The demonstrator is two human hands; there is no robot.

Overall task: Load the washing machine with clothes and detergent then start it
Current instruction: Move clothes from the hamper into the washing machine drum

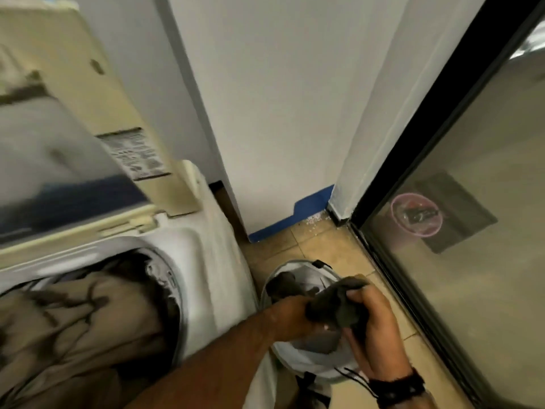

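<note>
Leftmost, the washer (203, 261) stands with its lid (73, 113) raised; tan clothes (73, 320) fill the drum. Just beside it on the tiled floor (324, 246) sits a white hamper (309, 361), with dark items inside. Above the hamper, both hands grip one dark garment (336, 305): the left hand (290, 315) curls round its left end, the right hand (374, 329) clasps the right. A black strap (398, 388) circles the right wrist.
</note>
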